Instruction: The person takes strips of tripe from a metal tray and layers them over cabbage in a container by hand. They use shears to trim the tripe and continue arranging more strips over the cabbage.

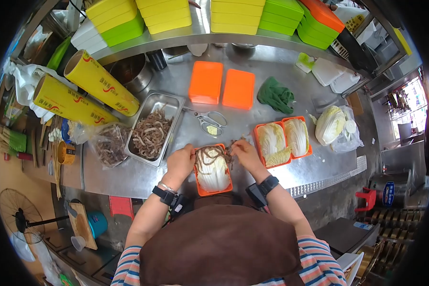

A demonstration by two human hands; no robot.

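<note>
Right in front of me is an orange tray (215,192) holding a piece of napa cabbage (213,175). Several thin brown strips (209,156) lie across the cabbage's far end. At the tray's left far corner, my left hand (181,161) has its fingers closed; whether they pinch a strip or the rim is hidden. On the other side, my right hand (246,154) pinches some brown strips by the tray's right edge. A steel pan (170,138) to the left contains a heap of similar strips. Scissors (209,123) lie beyond the tray.
Two orange trays of cabbage (286,143) stand at right, beside a cabbage head (330,126) and a plastic bag (350,136). Farther back are orange containers (206,83) and a green cloth (275,94). Yellow film rolls (102,83) and a bag of strips (110,145) are left.
</note>
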